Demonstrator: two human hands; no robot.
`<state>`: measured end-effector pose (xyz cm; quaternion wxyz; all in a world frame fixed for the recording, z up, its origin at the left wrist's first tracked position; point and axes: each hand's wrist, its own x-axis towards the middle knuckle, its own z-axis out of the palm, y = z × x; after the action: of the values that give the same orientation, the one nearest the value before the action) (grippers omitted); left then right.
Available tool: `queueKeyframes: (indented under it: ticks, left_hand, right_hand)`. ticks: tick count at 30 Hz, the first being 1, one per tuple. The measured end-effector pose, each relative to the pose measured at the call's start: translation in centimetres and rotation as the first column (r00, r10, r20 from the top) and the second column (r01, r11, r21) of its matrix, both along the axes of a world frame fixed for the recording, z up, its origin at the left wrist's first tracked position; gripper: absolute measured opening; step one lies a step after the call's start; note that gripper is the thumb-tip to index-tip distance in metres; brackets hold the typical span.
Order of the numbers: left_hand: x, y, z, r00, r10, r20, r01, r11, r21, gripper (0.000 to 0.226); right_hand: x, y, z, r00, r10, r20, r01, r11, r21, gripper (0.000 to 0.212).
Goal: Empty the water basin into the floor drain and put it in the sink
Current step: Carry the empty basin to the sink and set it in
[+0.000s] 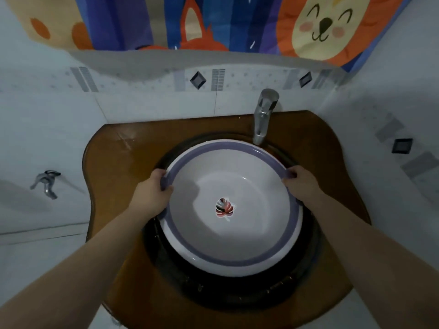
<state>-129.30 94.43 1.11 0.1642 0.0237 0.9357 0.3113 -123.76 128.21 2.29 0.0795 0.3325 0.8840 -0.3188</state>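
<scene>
sitting upright, basin [232, 233] mouth-up in sink [237, 295]

Counter [308, 148]: brown, glossy top with curved, lobed edges; its back edge meets the tiled wall.
Sink [237, 290]: round, dark bowl recessed in the middle of the counter; its rim shows as a black ring.
Faucet [262, 115]: chrome, upright, mounted at the back right of the counter; its spout hangs over the rear rim of the sink.
Basin [237, 186]: round, white inside, purple rim, leaf sticker on the bottom; it sits inside the sink. No water shows in it.
Counter surface: faint wet sheen at the back left.
</scene>
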Motion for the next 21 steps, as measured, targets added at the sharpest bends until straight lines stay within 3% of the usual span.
queueKeyframes:
  ticks: [4, 14, 21]
  left_hand:
    - [0.2, 1.6, -0.4, 0.999, -0.019, -0.025, 0.015, 0.987, -0.160, 0.036]
    - [1.0, 3.8, -1.2, 0.997, 0.068, 0.042, -0.051, 0.947, -0.317, 0.048]
    - [3.0, 3.9, -1.9, 0.994, 0.080, 0.080, -0.040, 0.909, -0.414, 0.073]
  right_hand:
    - [-0.2, -0.4, -1.0, 0.991, 0.127, 0.049, -0.136, 0.946, 0.293, 0.033]
    - [-0.5, 0.3, -2.2, 0.961, 0.233, 0.151, -0.266, 0.929, 0.258, 0.040]
    - [-0.5, 1.2, -2.6, 0.929, 0.348, 0.128, -0.370, 0.887, 0.278, 0.058]
